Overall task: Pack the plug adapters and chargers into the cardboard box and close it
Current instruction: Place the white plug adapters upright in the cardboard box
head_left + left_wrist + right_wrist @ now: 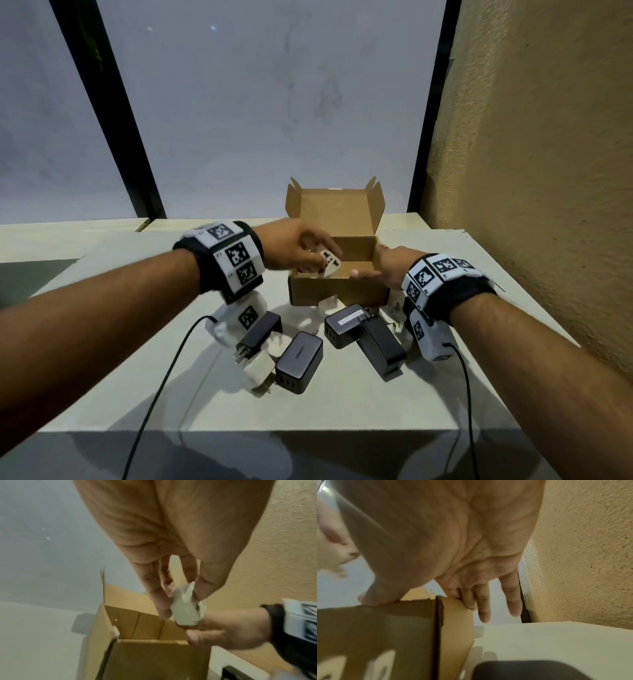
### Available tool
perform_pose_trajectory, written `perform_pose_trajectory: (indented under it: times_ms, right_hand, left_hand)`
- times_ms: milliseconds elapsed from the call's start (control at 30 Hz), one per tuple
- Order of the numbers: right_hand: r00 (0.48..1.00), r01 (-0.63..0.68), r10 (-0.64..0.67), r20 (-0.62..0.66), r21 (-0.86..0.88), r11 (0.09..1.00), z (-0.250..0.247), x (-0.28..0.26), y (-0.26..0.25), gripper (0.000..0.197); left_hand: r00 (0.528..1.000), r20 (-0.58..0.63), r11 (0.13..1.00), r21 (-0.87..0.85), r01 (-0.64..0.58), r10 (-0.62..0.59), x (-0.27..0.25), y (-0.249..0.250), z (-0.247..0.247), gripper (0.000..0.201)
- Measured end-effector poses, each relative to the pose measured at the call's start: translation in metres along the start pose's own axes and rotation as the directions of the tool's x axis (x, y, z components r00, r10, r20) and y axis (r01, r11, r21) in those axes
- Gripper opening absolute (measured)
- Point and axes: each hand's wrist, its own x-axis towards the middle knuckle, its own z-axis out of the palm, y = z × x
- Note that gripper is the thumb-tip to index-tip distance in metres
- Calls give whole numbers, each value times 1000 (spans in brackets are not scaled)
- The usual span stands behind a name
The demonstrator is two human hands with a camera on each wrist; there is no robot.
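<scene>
An open cardboard box (339, 291) stands mid-table with its lid upright behind it. My left hand (308, 250) pinches a white plug adapter (330, 265) between thumb and fingers, just above the box's front left part; the left wrist view shows the adapter (186, 609) over the box (154, 660). My right hand (387, 270) rests on the box's front right corner, thumb laid along the front rim, straight fingers beside the right wall (458, 615). Several black chargers (299, 361) (382, 344) and white adapters (257, 368) lie in front of the box.
The pale table (308, 407) ends close to me at a front edge. A rough tan wall (531, 171) runs along the right side. A frosted window with dark frames stands behind the box. Thin black cables hang from both wrists.
</scene>
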Motion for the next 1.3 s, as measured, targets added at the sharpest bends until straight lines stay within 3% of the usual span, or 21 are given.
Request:
perform_pose_trajectory:
  times_ms: [100,200,367,500,800,900,1000,1067,1300]
  right_hand:
    - [1000,4,-4,2,-3,1000,0,6,2,94]
    - [1000,13,-13,0,-32,999,0,8,3,96]
    - [1000,20,-19,22,-55,998,-2,7,2,92]
    - [1000,27,-27,8,-40,999,-1,7,3,91]
    - [999,33,-33,2,-44,998,-1,7,4,89]
    - [999,42,-44,-19,-71,997,0,6,5,88]
    - [998,46,-48,-29,-84,995,1,7,6,89]
    - [998,42,-45,-38,-91,995,1,6,6,90]
    - [999,32,-33,-16,-59,998,-1,4,4,89]
  left_hand:
    - [992,-127,999,-31,12,-16,23,-4,-9,28]
    - [987,-156,997,48,54,-46,46,-10,-2,33]
    - [990,-88,938,320,132,-109,74,-18,19,35]
    - [993,-37,902,414,120,-115,84,-18,29,29]
    - [997,53,894,447,27,-56,101,-8,34,39]
    - [986,129,887,460,35,-106,102,-9,35,27]
    - [972,179,823,567,24,-151,101,-6,42,5]
    - [969,188,786,618,10,-159,103,-6,46,11]
    - [981,160,779,627,-16,-109,102,-13,44,31]
